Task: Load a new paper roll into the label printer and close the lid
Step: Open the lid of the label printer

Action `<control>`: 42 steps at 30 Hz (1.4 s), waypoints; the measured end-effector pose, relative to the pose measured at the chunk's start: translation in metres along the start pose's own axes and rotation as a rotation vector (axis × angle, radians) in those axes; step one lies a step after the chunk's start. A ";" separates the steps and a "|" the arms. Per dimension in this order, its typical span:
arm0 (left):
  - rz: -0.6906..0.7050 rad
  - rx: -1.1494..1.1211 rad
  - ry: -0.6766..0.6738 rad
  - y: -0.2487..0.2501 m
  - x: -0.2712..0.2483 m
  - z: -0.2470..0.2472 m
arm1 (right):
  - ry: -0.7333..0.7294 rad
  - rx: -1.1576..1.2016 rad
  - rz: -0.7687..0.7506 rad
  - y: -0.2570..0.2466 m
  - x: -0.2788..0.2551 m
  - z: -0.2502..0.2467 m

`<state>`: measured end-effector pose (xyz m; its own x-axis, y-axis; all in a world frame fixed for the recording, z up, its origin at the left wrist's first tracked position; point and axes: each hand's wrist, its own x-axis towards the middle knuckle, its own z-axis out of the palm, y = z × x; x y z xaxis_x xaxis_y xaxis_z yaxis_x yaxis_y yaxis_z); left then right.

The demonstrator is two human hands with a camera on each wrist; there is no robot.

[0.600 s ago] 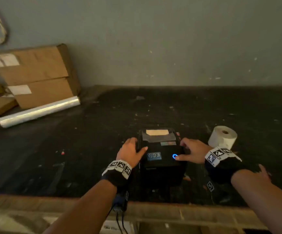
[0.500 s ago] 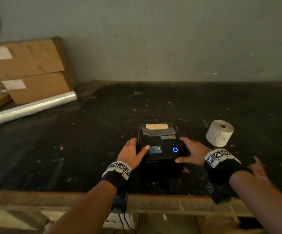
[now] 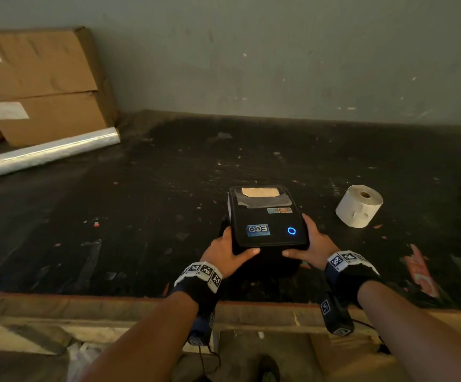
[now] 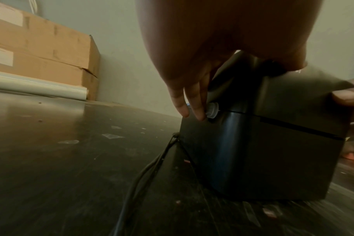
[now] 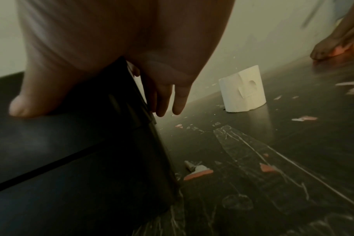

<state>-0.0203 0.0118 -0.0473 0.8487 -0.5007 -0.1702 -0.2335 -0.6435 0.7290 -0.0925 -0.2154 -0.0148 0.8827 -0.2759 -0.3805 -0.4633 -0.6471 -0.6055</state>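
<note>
The label printer [image 3: 268, 221] sits near the front of my dark table [image 3: 146, 216], lid down or barely cracked. My left hand [image 3: 225, 250] and right hand [image 3: 313, 245] clasp its front corners, thumbs across the lid edge. The paper roll [image 3: 359, 205] stands untouched to its right, so loading hasn't begun.

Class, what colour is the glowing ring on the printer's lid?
Blue: the ring light on the label printer shows best in the head view.
</note>
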 end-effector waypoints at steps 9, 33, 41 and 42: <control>0.006 0.031 -0.012 0.001 -0.001 -0.002 | 0.038 0.067 0.002 0.004 -0.004 0.005; -0.081 0.053 0.284 0.057 0.041 -0.061 | 0.430 -0.008 -0.112 -0.048 0.007 -0.038; -0.011 0.049 0.510 0.089 0.081 -0.070 | 0.650 0.069 -0.433 -0.076 0.063 -0.053; 0.018 0.050 0.504 0.090 0.085 -0.068 | 0.669 0.065 -0.462 -0.079 0.072 -0.055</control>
<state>0.0626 -0.0496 0.0491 0.9650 -0.1780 0.1927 -0.2622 -0.6705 0.6941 0.0123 -0.2232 0.0439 0.8368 -0.3707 0.4029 -0.0267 -0.7627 -0.6462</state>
